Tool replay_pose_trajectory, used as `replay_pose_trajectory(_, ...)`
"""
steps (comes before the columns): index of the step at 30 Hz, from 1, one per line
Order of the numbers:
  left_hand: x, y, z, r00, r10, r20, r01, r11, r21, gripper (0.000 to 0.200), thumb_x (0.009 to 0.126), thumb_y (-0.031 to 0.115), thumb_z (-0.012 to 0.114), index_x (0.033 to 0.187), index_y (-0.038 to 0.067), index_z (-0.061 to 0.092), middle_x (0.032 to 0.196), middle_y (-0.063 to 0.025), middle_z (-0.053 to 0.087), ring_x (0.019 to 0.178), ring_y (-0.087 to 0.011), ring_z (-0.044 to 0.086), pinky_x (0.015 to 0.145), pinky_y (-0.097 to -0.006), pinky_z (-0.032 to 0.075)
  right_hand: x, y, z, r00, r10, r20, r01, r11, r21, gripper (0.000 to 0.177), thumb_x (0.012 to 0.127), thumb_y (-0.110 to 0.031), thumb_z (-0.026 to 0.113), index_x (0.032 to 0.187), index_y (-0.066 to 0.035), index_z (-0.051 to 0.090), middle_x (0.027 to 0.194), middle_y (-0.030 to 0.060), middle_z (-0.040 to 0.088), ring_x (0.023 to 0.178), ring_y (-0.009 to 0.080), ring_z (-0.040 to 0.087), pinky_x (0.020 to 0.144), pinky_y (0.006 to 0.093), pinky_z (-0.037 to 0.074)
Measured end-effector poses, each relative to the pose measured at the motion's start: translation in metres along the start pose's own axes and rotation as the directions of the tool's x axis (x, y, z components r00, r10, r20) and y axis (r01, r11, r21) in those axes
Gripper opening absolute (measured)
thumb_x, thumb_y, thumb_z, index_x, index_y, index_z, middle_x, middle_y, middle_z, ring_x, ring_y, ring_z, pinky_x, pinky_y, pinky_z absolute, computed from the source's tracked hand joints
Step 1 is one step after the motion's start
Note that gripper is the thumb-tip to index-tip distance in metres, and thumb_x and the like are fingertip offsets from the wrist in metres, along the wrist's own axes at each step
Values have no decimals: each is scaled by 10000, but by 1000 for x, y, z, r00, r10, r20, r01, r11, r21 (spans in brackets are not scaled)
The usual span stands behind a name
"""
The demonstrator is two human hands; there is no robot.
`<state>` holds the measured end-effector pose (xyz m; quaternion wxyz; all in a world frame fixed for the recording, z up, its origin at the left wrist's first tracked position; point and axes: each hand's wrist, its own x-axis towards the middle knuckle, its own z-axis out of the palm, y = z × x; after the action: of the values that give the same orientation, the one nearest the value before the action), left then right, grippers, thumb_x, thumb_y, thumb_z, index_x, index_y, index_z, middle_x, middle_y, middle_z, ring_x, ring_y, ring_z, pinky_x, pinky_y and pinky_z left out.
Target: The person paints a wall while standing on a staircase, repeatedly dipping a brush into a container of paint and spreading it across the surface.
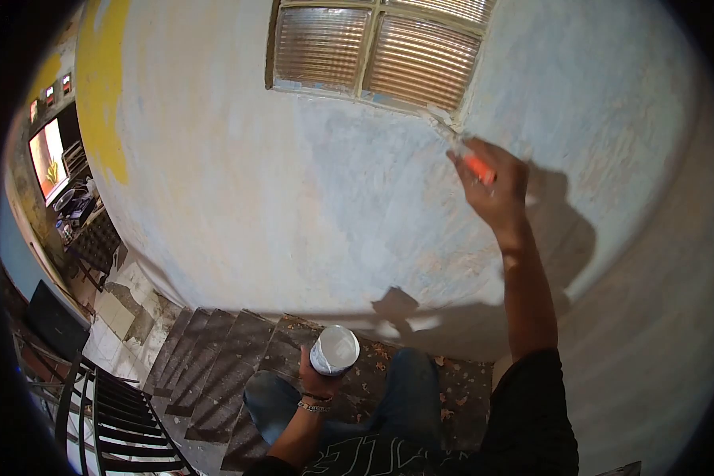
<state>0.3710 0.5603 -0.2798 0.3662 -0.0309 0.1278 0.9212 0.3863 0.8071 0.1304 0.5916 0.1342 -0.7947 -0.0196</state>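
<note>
A: Light warm, moderate. Wall (293,198) brightest mid-frame, falling to black at the round rim.
B: Source?
A: From the left. Right hand (496,186) and tub (335,349) throw hard shadows rightward on the wall. Screen (47,155) at far left blown out.
B: Optics?
A: Strong fisheye; stairs (214,357) and window (381,47) bow. Edges soft, centre fairly sharp.

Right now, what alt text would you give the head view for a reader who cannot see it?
The right hand presses an orange-handled tool to a patchy wall at the lower corner of a glass-block window. The left hand holds a white tub above stairs.
</note>
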Motion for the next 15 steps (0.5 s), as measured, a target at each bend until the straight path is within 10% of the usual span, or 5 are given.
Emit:
replay_pose_trajectory(6,3,1,-6,1000,-4,1,4,1000,31,726,966,627,276,1397,73,463,1376,-115,531,1256,-328,513,1061,-506,384,-77,-1,38,881,-395,262,456,856,-243,127,798,-103,674,923,-81,674,648,-6,510,582,158,519,524,317,398)
replay_pose_trajectory(10,2,6,-3,1000,-26,-7,26,999,33,718,970,617,272,1398,72,462,1379,-112,528,1266,-326,503,1062,-508,381,-152,-26,49,756,-453,472,523,852,-21,201,823,-153,620,1005,-76,658,768,-17,593,678,113,568,600,280,450)
replay_pose_trajectory(15,12,17,-11,994,-99,-50,101,994,37,656,955,624,323,1377,146,481,1358,-88,533,1230,-314,513,982,-508,431,-196,-64,42,829,-135,543,81,989,123,213,775,-188,696,967,-96,678,761,30,651,630,167,627,570,312,478)
